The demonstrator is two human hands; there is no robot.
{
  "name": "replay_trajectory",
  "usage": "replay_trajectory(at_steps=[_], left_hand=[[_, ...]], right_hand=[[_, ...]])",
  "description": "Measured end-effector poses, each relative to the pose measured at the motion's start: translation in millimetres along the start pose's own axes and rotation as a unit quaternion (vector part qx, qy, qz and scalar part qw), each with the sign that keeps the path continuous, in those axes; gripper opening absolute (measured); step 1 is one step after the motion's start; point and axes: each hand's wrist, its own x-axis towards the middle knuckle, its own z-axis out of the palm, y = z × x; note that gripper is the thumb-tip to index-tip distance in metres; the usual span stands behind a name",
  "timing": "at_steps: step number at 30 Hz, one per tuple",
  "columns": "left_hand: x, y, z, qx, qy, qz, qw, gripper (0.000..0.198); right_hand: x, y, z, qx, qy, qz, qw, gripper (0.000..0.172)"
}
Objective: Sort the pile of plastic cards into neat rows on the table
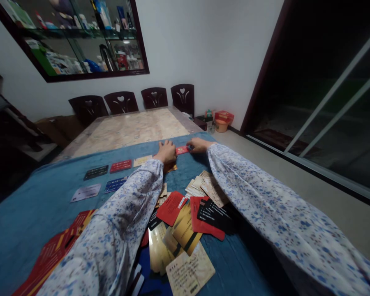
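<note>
On the blue cloth (pixel 61 168) near its far edge lies a small red card (pixel 182 150). My right hand (pixel 198 145) has its bent fingers at the card's right end, and my left hand (pixel 167 152) is at its left end, palm down with the fingers somewhat apart. Part of a gold card (pixel 173 167) shows beneath my left hand. To the left, a black card (pixel 96 172), a red card (pixel 121 165), a cream card (pixel 142 160), a blue card (pixel 115 184) and a pale card (pixel 85 192) lie separately.
A loose pile with gold cards (pixel 188 228) and a cream card (pixel 190 271) spreads between my forearms. Red cards (pixel 54 250) lie at the lower left. Beyond the cloth are a marbled tabletop (pixel 135 125), several dark chairs (pixel 154 98) and an orange bucket (pixel 222 125).
</note>
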Motion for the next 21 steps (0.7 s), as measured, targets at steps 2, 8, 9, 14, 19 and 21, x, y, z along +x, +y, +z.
replay_trajectory(at_steps=[2, 8, 9, 14, 19, 21], left_hand=[[-2, 1, -1.2, 0.005, 0.006, 0.005, 1.0, 0.036], [-11, 5, -6.5, 0.005, 0.03, 0.02, 0.999, 0.033], [-14, 6, -7.6, 0.005, 0.033, 0.027, 0.999, 0.033], [-33, 15, -14.4, -0.01, 0.059, 0.057, 0.997, 0.033], [-51, 29, -19.6, -0.017, 0.068, 0.078, 0.995, 0.039], [-58, 34, -20.1, -0.017, 0.069, 0.087, 0.994, 0.041]], right_hand=[[-5, 3, -2, 0.007, 0.008, -0.002, 1.0, 0.049], [-20, 9, -6, 0.017, 0.039, 0.0, 0.999, 0.048], [-23, 10, -6, 0.016, 0.04, -0.003, 0.999, 0.047], [-44, 10, -5, 0.012, 0.046, -0.003, 0.999, 0.044], [-68, 6, -4, 0.013, 0.047, -0.006, 0.999, 0.04], [-77, 4, -4, 0.009, 0.049, -0.003, 0.999, 0.039]])
